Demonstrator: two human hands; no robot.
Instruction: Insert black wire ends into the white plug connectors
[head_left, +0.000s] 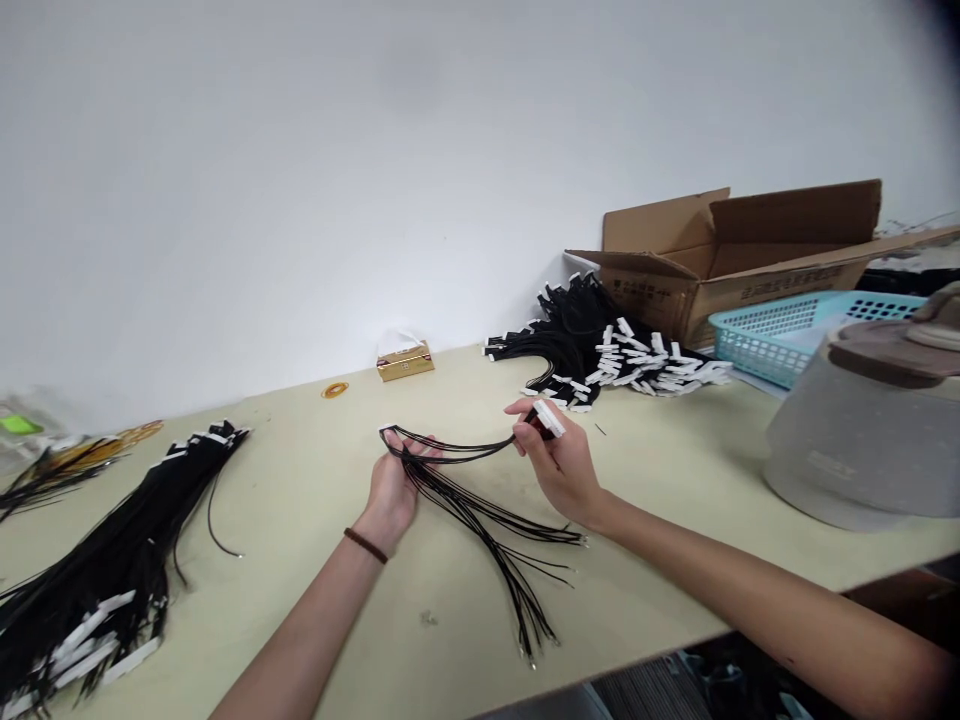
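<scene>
My left hand [396, 482] grips a bundle of thin black wires [480, 515] near its bend, above the pale table [675, 480]. The loose wire ends fan out toward the table's near edge. My right hand [556, 460] pinches the other end of the bundle, where small white connectors [547, 417] sit between thumb and fingers. A dark band circles my left wrist.
A large heap of black wires with white connectors [90, 590] lies at the left. Another heap [600, 350] lies at the back right before an open cardboard box [720, 260]. A blue basket [795, 335], a grey lidded pot [870, 440] and a small gold box [405, 361] stand nearby.
</scene>
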